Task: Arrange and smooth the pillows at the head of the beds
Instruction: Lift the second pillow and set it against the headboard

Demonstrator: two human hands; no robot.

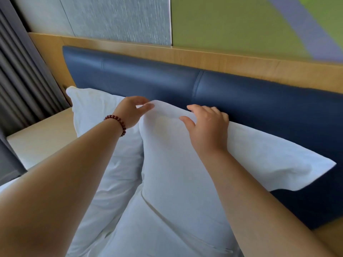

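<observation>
A plump white rectangular pillow (176, 164) stands on the bed. The left hand (130, 112) pinches its top corner, fingers (146, 106) closed on the cloth, and the right hand (207, 127) curls over its top edge. It leans against the dark blue padded headboard (241, 93), beside a second white pillow (92, 112).

Both arms stretched fwd. L hand (130, 113) pinches pillow (176, 164) corner, thumb + fingers; R hand (207, 128) curled over its top edge.
</observation>
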